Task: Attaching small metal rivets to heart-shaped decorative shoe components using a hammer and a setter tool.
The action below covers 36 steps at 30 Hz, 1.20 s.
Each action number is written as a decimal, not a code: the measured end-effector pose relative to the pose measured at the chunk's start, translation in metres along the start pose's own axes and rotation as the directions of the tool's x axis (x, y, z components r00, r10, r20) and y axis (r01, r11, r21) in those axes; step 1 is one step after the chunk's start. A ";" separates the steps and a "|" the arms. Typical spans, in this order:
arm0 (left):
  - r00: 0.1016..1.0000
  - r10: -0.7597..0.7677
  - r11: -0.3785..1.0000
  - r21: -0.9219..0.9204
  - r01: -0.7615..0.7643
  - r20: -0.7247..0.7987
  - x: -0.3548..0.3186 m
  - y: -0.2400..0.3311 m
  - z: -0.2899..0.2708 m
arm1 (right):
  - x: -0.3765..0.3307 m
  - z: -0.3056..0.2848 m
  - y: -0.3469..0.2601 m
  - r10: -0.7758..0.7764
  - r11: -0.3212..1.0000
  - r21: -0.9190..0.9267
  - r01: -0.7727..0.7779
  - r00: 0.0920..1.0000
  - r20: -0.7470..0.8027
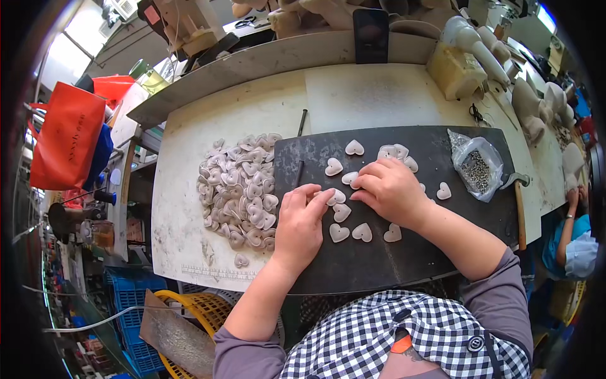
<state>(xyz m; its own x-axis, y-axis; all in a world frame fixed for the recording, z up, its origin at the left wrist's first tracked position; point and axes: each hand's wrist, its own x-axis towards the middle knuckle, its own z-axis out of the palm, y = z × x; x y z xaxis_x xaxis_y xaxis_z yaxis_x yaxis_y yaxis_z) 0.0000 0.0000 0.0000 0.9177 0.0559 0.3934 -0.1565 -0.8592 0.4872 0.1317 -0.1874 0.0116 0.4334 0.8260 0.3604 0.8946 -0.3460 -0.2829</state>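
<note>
Lying between the hands (302, 222) are several small pale hearts (341, 213).

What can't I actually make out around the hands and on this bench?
All in the head view:
- Right hand: its palm is hidden by the back of the hand.
- Heap of heart-shaped pieces: the lower ones are covered by those on top.
- Metal bits in the plastic bag: too small to tell their exact shape.
</note>
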 end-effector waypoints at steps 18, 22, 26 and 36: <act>0.957 -0.288 0.942 0.173 0.287 -0.020 0.045 -0.040 -0.010 | -0.314 -0.122 0.135 0.852 0.229 -0.222 -0.948 0.306 -0.425; 0.932 -0.321 0.947 -0.083 0.312 -0.165 0.031 -0.023 -0.025 | -0.312 -0.126 0.134 0.846 0.263 -0.217 -0.940 0.333 -0.417; 0.919 -0.380 0.873 -0.366 0.322 -0.100 -0.008 0.008 -0.031 | -0.317 -0.132 0.144 0.796 0.265 -0.334 -0.905 0.401 -0.453; 0.945 -0.325 0.909 -0.286 0.304 -0.027 -0.030 0.010 -0.022 | -0.236 -0.170 0.072 0.714 0.699 0.493 -0.519 0.467 -0.521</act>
<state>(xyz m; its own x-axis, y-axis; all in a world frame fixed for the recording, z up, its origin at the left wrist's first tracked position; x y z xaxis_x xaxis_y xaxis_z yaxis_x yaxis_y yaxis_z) -0.0374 0.0014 0.0104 0.9085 0.3457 0.2349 0.0321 -0.6180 0.7855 0.1125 -0.4831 0.0573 0.8984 -0.0929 0.4293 0.3465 -0.4511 -0.8225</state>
